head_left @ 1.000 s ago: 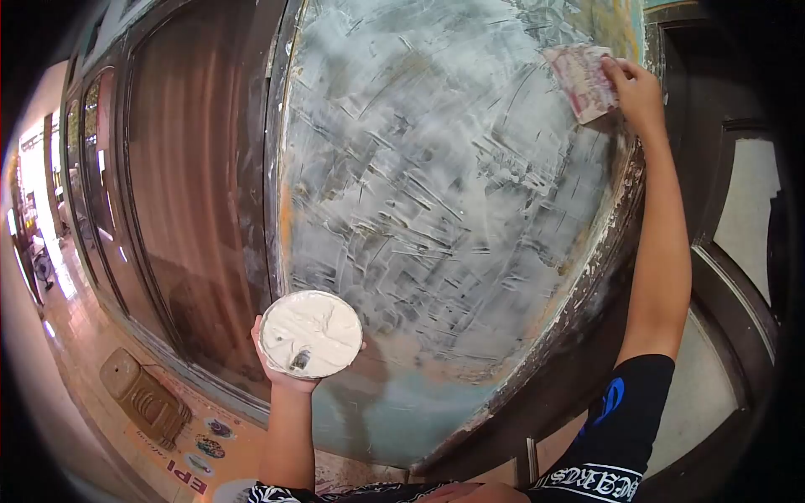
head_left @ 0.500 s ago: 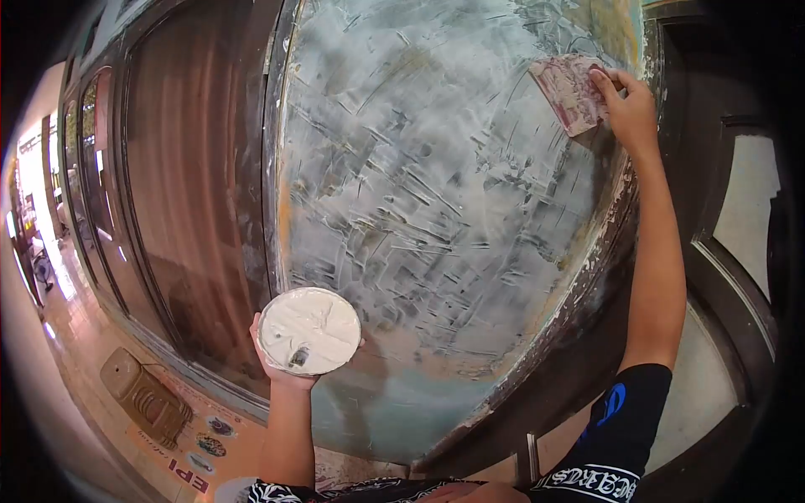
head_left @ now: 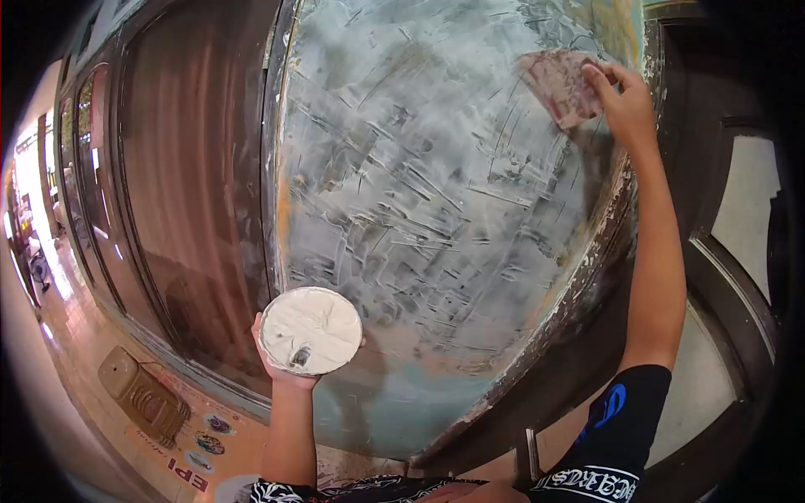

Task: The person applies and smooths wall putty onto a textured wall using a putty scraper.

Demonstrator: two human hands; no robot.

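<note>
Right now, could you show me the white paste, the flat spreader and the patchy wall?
White paste (head_left: 314, 325), head view: middle of its top surface.
Flat spreader (head_left: 560, 88), head view: middle of its smeared face.
Patchy wall (head_left: 411, 189), head view: its streaked middle.

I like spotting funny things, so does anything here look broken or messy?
Yes. The dark edging along the right side of the wall looks damaged, rough and flecked with pale patches, as if chipped. The wall is blotchy, with dark streaks among whitish smears.

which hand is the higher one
The right hand, high up the wall, holding the spreader; the left hand is lower, holding the white paste.
</note>
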